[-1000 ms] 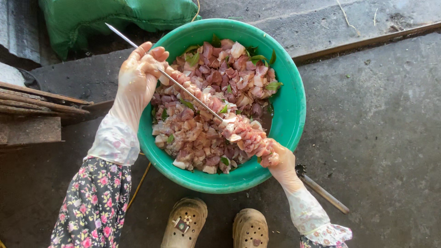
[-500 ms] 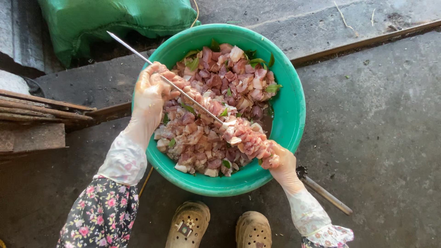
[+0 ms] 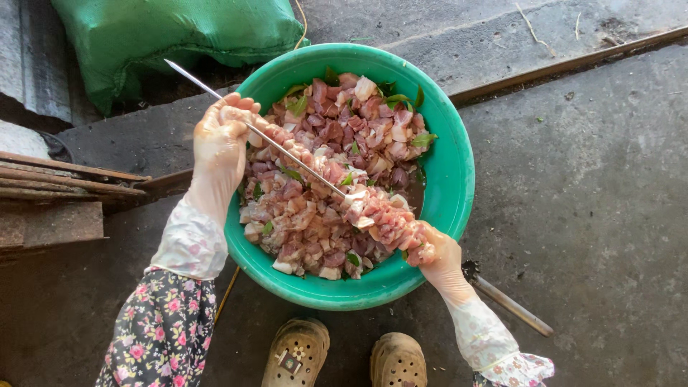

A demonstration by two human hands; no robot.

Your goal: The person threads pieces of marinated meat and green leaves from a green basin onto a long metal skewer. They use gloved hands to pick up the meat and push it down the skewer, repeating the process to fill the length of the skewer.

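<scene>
A long metal skewer [image 3: 287, 149] slants across a big green plastic basin [image 3: 456, 179] filled with cubes of raw pink meat [image 3: 330, 179] and bits of green leaf. My left hand [image 3: 218, 143], in a thin clear glove, pinches a piece of meat on the skewer near its upper pointed part. My right hand [image 3: 441, 258], also gloved, grips the skewer's lower end, where several meat pieces [image 3: 387, 218] are packed together. The skewer's tip sticks out past my left hand.
A green sack [image 3: 172, 36] lies behind the basin on the concrete ground. Rusty metal sheets [image 3: 50, 186] are stacked at the left. A dark metal rod [image 3: 509, 304] lies by my right hand. My two brown clogs [image 3: 344, 358] stand below the basin.
My left hand has slid down the skewer with a piece of meat, towards the basin's middle. My right hand has stayed in place.
</scene>
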